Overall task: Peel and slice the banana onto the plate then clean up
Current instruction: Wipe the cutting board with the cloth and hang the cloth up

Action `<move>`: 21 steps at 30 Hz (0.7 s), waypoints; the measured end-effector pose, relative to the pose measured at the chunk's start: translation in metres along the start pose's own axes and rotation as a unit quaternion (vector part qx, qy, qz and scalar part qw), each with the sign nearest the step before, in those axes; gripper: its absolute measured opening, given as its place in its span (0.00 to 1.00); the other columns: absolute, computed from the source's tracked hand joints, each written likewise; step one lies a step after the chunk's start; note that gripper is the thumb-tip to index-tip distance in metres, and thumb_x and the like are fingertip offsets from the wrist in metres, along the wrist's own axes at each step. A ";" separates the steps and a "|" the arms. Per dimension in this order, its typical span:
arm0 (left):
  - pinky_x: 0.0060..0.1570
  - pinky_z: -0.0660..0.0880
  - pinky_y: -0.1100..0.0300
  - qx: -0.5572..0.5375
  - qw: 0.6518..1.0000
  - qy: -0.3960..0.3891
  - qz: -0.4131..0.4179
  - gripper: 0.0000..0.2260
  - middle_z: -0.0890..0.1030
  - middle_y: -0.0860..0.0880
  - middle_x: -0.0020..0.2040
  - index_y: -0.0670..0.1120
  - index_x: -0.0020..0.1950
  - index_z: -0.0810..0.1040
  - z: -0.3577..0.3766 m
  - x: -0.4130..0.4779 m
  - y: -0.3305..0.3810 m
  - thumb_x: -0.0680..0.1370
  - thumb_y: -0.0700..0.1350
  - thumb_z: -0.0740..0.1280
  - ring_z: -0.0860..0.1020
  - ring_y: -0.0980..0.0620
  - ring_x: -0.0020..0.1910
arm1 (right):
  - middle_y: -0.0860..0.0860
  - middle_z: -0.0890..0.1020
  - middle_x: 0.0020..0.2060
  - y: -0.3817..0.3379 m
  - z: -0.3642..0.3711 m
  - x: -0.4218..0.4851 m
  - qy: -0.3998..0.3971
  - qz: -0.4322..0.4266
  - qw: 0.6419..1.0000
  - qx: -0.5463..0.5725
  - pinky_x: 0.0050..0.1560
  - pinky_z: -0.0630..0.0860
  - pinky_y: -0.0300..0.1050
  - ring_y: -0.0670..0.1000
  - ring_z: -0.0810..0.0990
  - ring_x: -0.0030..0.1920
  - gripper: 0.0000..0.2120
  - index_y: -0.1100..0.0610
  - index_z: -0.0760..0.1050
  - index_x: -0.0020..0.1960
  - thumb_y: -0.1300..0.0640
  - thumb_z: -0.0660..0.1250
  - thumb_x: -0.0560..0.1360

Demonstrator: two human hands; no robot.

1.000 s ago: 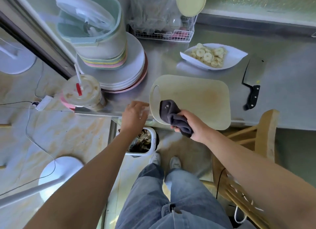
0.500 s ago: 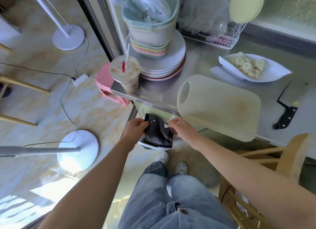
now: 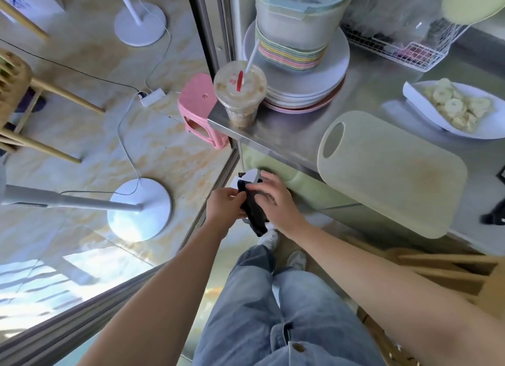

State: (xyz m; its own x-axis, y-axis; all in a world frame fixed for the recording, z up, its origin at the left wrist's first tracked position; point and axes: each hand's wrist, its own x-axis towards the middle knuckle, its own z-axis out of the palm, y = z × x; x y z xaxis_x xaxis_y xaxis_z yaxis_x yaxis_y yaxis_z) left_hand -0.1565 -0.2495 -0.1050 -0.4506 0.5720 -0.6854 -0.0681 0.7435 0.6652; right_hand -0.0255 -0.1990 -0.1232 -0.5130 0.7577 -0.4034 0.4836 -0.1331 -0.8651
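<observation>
A: Sunlight is falling across the beige marbled floor [image 3: 82, 136], and the stainless-steel table [image 3: 369, 92] is filling the upper right. Is any writing showing?

B: Only on the clear plastic cup [image 3: 240, 92] with the white straw at the table's corner. It is carrying a red mark on its lid and dark lettering on its side, both too blurred to read.

A: Where are the banana slices [image 3: 453, 106] sitting?

B: They are lying heaped on the white curved plate [image 3: 420, 108] at the far right. The pale green plastic cutting board [image 3: 396, 174] is lying nearer, overhanging the table's near edge.

A: And the hands?

B: Both are working below the table edge, over a mostly hidden white container [image 3: 250, 176]. The left hand [image 3: 225, 205] is curling its fingers round a dark cloth [image 3: 254, 215]. The right hand [image 3: 276, 199], fingers slightly spread, is pinching its upper end.
</observation>
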 end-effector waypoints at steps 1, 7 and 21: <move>0.41 0.82 0.49 -0.005 1.000 -0.001 -0.003 0.06 0.83 0.39 0.37 0.39 0.42 0.81 0.000 0.001 -0.001 0.76 0.38 0.65 0.83 0.43 0.35 | 0.54 0.66 0.69 0.001 0.003 0.000 -0.012 0.007 1.000 -0.004 0.71 0.60 0.44 0.50 0.61 0.72 0.15 0.55 0.77 0.63 0.62 0.59 0.79; 0.38 0.82 0.51 -0.044 0.999 0.019 -0.025 0.08 0.82 0.40 0.34 0.38 0.38 0.79 -0.005 0.002 0.001 0.77 0.37 0.64 0.83 0.43 0.33 | 0.53 0.55 0.76 0.002 0.003 0.004 -0.017 -0.017 0.999 -0.042 0.70 0.51 0.37 0.47 0.51 0.76 0.18 0.52 0.69 0.71 0.56 0.56 0.82; 0.34 0.75 0.55 -0.056 0.994 -0.005 0.097 0.07 0.78 0.45 0.32 0.43 0.38 0.79 -0.002 -0.001 0.032 0.75 0.39 0.64 0.75 0.48 0.33 | 0.48 0.71 0.67 -0.016 -0.031 -0.008 -0.078 0.100 0.981 0.149 0.65 0.68 0.41 0.46 0.70 0.67 0.26 0.53 0.62 0.73 0.51 0.64 0.78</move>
State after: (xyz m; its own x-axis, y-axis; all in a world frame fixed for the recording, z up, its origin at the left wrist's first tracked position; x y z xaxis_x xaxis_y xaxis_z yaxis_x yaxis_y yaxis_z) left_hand -0.1601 -0.2273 -0.0821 -0.4565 0.7041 -0.5439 -0.0807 0.5760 0.8134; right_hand -0.0072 -0.1827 -0.0965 -0.5433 0.5932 -0.5942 0.3687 -0.4672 -0.8036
